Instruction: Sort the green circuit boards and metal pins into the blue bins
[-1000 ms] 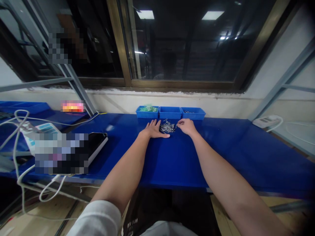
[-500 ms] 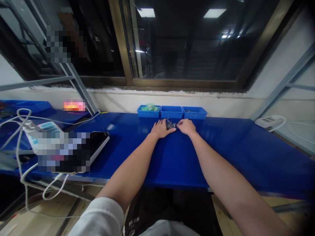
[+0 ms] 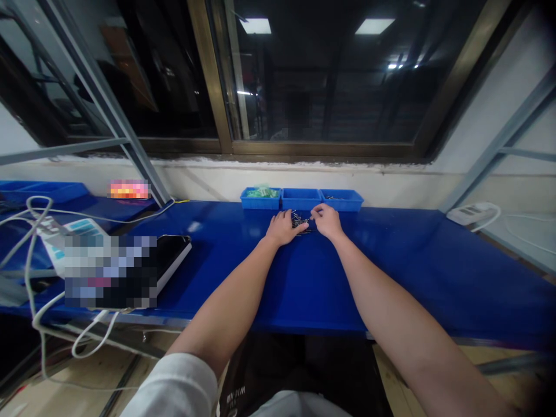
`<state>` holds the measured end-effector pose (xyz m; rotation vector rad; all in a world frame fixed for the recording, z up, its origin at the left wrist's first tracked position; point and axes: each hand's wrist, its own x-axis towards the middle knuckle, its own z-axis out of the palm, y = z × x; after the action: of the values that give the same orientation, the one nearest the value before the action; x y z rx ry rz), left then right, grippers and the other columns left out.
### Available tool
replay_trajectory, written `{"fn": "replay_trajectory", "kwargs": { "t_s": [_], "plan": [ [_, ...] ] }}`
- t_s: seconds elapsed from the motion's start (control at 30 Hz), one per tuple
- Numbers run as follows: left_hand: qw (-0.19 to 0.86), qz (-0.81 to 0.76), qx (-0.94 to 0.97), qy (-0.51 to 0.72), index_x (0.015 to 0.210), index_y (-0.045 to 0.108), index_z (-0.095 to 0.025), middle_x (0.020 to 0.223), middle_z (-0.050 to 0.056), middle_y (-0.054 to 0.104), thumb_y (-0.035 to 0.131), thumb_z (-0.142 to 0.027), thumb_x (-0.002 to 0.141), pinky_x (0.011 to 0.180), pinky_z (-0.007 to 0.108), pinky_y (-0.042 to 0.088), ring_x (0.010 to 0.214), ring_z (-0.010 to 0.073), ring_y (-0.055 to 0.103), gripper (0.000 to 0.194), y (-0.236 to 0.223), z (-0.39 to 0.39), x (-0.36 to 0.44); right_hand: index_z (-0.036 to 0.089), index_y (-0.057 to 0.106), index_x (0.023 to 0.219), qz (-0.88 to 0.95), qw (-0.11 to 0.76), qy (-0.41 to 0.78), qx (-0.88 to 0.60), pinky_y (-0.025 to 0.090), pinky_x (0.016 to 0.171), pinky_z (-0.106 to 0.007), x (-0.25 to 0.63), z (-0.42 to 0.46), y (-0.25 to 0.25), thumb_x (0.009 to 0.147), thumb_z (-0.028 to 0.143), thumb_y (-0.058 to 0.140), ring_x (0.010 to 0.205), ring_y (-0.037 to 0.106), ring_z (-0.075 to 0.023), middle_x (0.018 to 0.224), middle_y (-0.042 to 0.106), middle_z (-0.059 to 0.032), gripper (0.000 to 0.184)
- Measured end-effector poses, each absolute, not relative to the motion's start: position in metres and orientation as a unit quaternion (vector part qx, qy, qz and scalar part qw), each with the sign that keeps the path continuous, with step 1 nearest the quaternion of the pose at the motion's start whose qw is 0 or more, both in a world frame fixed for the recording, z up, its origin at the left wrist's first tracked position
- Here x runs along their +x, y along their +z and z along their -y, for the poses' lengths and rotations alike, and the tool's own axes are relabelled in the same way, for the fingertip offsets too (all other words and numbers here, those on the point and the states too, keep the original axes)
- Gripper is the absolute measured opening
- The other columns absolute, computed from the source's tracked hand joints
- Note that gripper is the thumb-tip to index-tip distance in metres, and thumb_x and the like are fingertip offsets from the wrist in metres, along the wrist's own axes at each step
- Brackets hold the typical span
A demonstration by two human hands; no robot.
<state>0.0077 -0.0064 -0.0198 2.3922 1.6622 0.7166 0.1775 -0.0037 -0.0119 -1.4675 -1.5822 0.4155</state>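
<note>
A small pile of metal screws (image 3: 299, 221) lies on the blue tabletop (image 3: 304, 284), in front of the bins. My left hand (image 3: 281, 229) rests against the pile's left side, thumb and fingers spread around it. At the pile's right edge is my right hand (image 3: 326, 221), with thumb and fingertips pinched together. Whatever is between those fingertips is too small to make out. Just behind the hands stand three blue bins: the left bin (image 3: 260, 202) has green plastic packets, the middle bin (image 3: 302, 200) shows no contents, and the right bin (image 3: 341, 201) holds small metal pieces.
To the left, a black-topped device (image 3: 171, 255) with white cables lies near the table edge. A white power strip (image 3: 471, 213) sits at the right end. Grey metal frame posts (image 3: 145, 165) rise on both sides, and a window (image 3: 321, 87) is behind.
My right hand has shifted slightly left and up at the pile's edge. Some screws now show spread below my left thumb. The whole view has moved a little.
</note>
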Motion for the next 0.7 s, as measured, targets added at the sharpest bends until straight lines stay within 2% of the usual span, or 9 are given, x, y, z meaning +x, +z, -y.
{"fn": "replay_trajectory", "kwargs": {
  "t_s": [0.13, 0.27, 0.37, 0.5, 0.7],
  "plan": [
    [0.053, -0.507, 0.799, 0.318, 0.13, 0.043, -0.013, 0.131, 0.017, 0.049, 0.046, -0.057, 0.082, 0.101, 0.038, 0.033, 0.122, 0.0266, 0.045, 0.065, -0.014, 0.008, 0.008, 0.016, 0.063, 0.085, 0.643, 0.518, 0.255, -0.503, 0.047, 0.066, -0.026, 0.175, 0.004, -0.008, 0.077, 0.03, 0.055, 0.068, 0.063, -0.0148, 0.072, 0.067, -0.0047, 0.018],
    [0.055, -0.432, 0.824, 0.363, 0.122, 0.053, -0.021, 0.119, 0.008, 0.059, 0.051, -0.041, 0.085, 0.099, 0.035, 0.036, 0.115, 0.0205, 0.051, 0.042, -0.006, 0.013, 0.008, 0.016, 0.061, 0.092, 0.634, 0.499, 0.359, -0.469, 0.045, 0.057, -0.025, 0.173, 0.006, -0.007, 0.07, 0.038, 0.063, 0.058, 0.058, -0.0131, 0.064, 0.064, -0.0016, 0.032],
    [0.073, -0.399, 0.839, 0.363, 0.105, 0.064, -0.022, 0.104, 0.005, 0.066, 0.051, -0.035, 0.086, 0.093, 0.032, 0.04, 0.102, 0.0185, 0.057, 0.026, -0.002, 0.014, 0.007, 0.015, 0.06, 0.09, 0.629, 0.492, 0.391, -0.458, 0.042, 0.051, -0.023, 0.173, 0.008, -0.008, 0.065, 0.042, 0.067, 0.053, 0.055, -0.0117, 0.059, 0.062, -0.0005, 0.037],
    [0.089, -0.389, 0.843, 0.36, 0.087, 0.068, -0.021, 0.092, 0.004, 0.069, 0.051, -0.031, 0.086, 0.087, 0.03, 0.043, 0.091, 0.0171, 0.061, 0.02, 0.0, 0.013, 0.007, 0.015, 0.06, 0.086, 0.632, 0.487, 0.404, -0.447, 0.037, 0.046, -0.021, 0.172, 0.008, -0.008, 0.063, 0.044, 0.069, 0.048, 0.051, -0.0095, 0.057, 0.061, -0.0006, 0.038],
    [0.084, -0.436, 0.809, 0.386, 0.088, 0.066, -0.019, 0.09, 0.004, 0.069, 0.054, -0.027, 0.083, 0.084, 0.03, 0.045, 0.088, 0.0174, 0.062, 0.015, 0.0, 0.012, 0.005, 0.016, 0.061, 0.077, 0.613, 0.5, 0.42, -0.444, 0.033, 0.042, -0.02, 0.172, 0.01, -0.004, 0.062, 0.046, 0.069, 0.045, 0.045, -0.0067, 0.062, 0.064, -0.002, 0.035]
  ]
}}
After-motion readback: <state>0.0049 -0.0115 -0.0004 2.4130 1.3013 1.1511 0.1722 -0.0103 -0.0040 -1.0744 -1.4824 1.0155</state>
